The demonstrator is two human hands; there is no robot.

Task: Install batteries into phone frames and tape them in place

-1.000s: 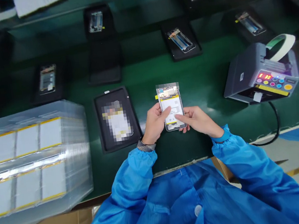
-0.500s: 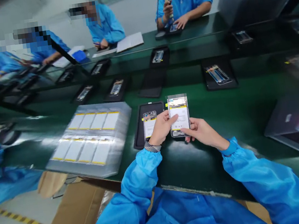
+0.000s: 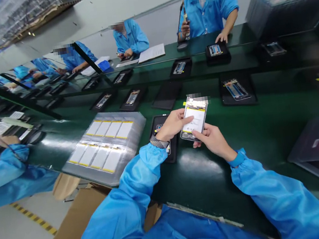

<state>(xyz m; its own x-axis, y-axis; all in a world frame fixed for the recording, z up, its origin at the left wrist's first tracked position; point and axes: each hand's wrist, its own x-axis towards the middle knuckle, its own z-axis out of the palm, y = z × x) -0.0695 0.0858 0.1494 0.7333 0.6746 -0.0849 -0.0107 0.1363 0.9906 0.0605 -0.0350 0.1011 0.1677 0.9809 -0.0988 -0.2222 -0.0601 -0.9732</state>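
Note:
Between my two hands, above the green bench, is an opened phone (image 3: 195, 117) with a white battery in its frame. My left hand (image 3: 172, 124) grips its left edge, the thumb lying across the battery. At the lower right corner my right hand (image 3: 214, 139) holds it, thumb on the front and fingers behind. The phone is tilted, its top leaning right. Under my left wrist lies a black tray (image 3: 175, 153) with another opened phone (image 3: 168, 148), partly hidden by that hand.
Left of my hands is a clear plastic tray stack (image 3: 119, 172) of white batteries. Black trays with phone frames (image 3: 235, 89) line the bench and shelf. A grey box with a red display (image 3: 317, 144) stands right. Co-workers (image 3: 207, 14) in blue sit opposite; another person's arm (image 3: 3, 169) is at left.
The phone in my hands has turned clockwise, from upright to leaning right. The view has shifted up. A co-worker opposite now has a hand at a black tray on the shelf.

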